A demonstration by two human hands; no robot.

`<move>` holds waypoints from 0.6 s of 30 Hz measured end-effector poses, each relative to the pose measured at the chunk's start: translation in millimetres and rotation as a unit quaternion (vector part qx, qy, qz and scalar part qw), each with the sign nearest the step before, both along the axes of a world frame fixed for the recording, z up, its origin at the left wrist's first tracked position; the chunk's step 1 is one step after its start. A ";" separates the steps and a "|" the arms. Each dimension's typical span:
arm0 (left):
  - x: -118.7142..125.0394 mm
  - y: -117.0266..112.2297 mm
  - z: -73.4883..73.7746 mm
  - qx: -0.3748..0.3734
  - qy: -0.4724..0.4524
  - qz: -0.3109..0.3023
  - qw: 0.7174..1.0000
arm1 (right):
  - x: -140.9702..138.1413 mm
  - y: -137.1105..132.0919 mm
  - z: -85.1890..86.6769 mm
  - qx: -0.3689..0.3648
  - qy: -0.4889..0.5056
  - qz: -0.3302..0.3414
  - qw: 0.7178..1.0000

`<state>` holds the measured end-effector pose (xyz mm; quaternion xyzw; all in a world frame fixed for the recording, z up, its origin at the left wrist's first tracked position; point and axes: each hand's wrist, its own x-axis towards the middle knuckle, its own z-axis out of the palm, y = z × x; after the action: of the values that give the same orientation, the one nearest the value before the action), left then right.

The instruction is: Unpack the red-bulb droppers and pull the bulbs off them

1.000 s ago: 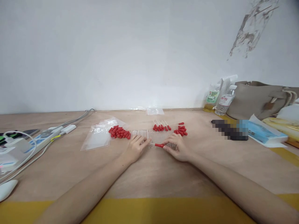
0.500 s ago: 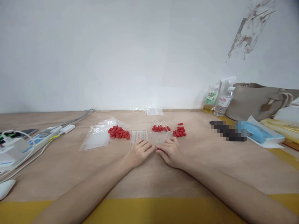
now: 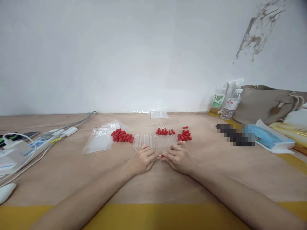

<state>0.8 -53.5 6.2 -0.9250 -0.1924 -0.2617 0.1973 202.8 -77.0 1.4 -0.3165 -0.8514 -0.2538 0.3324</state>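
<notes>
My left hand (image 3: 143,159) is closed, its fingertips pinching one end of a thin glass dropper tube (image 3: 160,156). Facing it, my right hand (image 3: 177,158) pinches a red rubber bulb (image 3: 163,156), most of which its fingers hide. The tube and the bulb meet in the narrow gap between the hands; how deep the tube sits in the bulb cannot be seen. Just beyond the hands lies a row of loose glass tubes (image 3: 165,140). A pile of red bulbs (image 3: 122,135) is left of the row, and a smaller bulb pile (image 3: 184,136) is right of it.
Behind the row lie several droppers with red bulbs (image 3: 165,131). Clear plastic bags (image 3: 97,142) are at left, near a power strip (image 3: 42,142) with cables. At right stand bottles (image 3: 231,103), a grey handbag (image 3: 259,103) and a blue tissue pack (image 3: 271,137).
Both hands have come slightly down toward me, and the right has shifted a little right. A short stretch of glass tube now shows between the fingertips beside the red bulb.
</notes>
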 end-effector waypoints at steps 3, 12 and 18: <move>-0.2 -2.6 -0.3 -0.053 -0.019 -0.004 0.998 | 1.6 -1.1 -0.2 0.039 -0.021 -0.010 0.999; 0.0 -5.1 1.1 -0.136 -0.037 0.002 0.990 | 11.9 -0.3 1.7 0.150 -0.054 -0.003 0.987; -3.6 -3.8 1.4 -0.132 -0.038 0.013 0.990 | 20.1 -1.4 5.9 0.157 -0.054 0.006 0.986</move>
<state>-2.8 -57.4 7.6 -0.9295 -0.2450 -0.2668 0.0694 222.9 -78.5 7.3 -0.2415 -0.8195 -0.3988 0.3332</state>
